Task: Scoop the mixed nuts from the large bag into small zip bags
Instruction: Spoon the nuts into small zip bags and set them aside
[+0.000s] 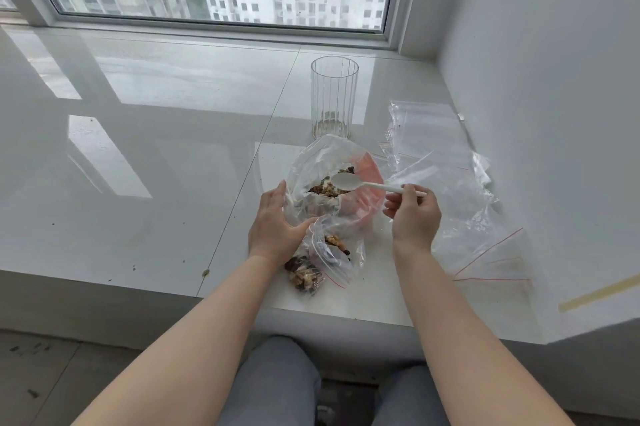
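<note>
No readable text anywhere, no labels on the bags, no brand on the glass, nothing printed

Glass (334, 98) behind large bag (311, 162) (nuts (323, 190) inside)
</note>
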